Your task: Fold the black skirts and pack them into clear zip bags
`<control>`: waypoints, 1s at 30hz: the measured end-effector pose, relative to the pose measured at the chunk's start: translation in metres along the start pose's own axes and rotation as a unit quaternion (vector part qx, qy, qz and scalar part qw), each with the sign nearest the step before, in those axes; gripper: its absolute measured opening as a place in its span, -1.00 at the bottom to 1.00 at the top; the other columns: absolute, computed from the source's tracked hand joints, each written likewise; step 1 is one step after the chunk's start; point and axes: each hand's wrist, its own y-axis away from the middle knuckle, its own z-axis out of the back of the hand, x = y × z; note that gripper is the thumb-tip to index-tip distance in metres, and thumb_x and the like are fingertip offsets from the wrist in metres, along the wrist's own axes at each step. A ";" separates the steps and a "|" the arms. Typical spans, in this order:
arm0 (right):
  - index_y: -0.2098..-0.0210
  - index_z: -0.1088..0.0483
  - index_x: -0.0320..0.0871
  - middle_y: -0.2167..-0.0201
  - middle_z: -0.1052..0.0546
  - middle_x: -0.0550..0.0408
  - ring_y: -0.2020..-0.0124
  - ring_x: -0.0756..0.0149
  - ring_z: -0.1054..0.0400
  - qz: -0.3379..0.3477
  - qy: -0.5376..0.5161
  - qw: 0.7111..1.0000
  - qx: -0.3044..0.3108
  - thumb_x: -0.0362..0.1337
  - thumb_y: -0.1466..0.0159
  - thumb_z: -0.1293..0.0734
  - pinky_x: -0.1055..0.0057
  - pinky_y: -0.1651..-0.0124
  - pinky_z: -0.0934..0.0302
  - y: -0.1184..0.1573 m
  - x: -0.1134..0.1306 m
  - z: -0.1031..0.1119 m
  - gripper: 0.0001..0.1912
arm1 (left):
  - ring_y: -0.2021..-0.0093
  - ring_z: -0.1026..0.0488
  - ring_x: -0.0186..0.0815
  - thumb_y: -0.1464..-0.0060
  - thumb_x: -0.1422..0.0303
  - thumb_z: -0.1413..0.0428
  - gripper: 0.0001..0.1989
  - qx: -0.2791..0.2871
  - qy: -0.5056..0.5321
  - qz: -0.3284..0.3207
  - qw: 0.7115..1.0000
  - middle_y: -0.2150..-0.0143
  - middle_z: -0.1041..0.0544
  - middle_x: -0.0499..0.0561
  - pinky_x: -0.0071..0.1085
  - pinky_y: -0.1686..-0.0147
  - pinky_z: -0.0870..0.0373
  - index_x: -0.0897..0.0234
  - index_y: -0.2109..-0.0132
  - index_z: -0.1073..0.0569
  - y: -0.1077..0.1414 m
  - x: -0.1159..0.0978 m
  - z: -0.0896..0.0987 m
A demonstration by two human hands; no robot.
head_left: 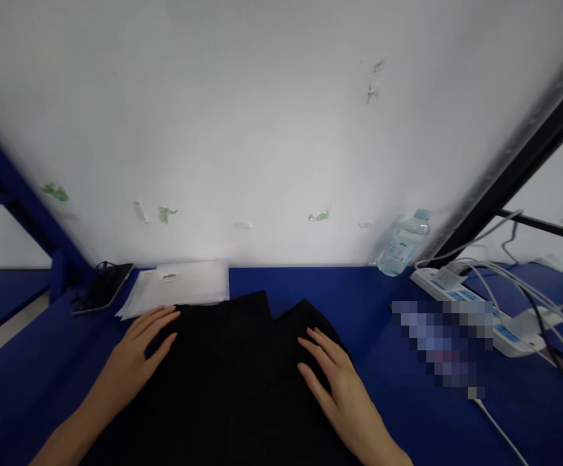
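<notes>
A black garment lies spread over the blue table in front of me, with a notch in its far edge; its near part runs out of the frame. On its far left corner rests my left hand, fingers stretched and thumb apart. My right hand lies flat on the right side of the cloth, fingers spread. Neither hand grips anything. What kind of garment it is, I cannot tell.
White plastic bags lie behind the cloth, beside a black phone. A clear bottle leans against the white wall. To the right are a power strip with tangled cables and a blurred-out device on the blue table.
</notes>
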 end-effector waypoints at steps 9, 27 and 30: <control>0.11 -0.35 -0.08 0.22 -0.48 -0.01 0.18 0.18 -0.42 -0.084 -0.017 0.969 -0.232 -0.07 -0.36 -0.19 0.24 0.16 -0.35 -0.001 -0.010 0.006 -0.74 | -0.09 -0.45 -0.02 -0.16 0.03 0.03 -0.53 0.016 -0.022 0.107 0.994 -0.10 -0.47 0.10 -0.09 -0.04 -0.39 0.14 -0.13 -0.33 0.001 0.015 0.004; 0.67 -0.03 -0.10 0.65 -0.14 0.19 0.61 0.43 -0.05 -0.065 -0.128 0.941 -0.306 -0.14 -0.47 0.11 0.38 0.48 0.06 0.017 0.002 0.009 -0.42 | 0.53 -0.28 -0.38 -0.23 0.09 0.03 -0.64 -0.055 0.011 0.076 0.996 0.54 -0.29 -0.14 -0.46 0.46 -0.21 0.20 0.45 -0.31 0.003 -0.016 0.025; 0.67 -0.11 -0.11 0.65 -0.20 0.17 0.60 0.42 -0.12 -0.053 -0.157 0.934 -0.316 -0.18 -0.46 0.06 0.38 0.47 0.01 0.016 0.002 0.010 -0.43 | 0.50 -0.32 -0.38 -0.24 0.10 0.02 -0.65 -0.059 0.011 0.075 0.995 0.50 -0.35 -0.12 -0.46 0.43 -0.22 0.21 0.42 -0.34 0.004 -0.013 0.024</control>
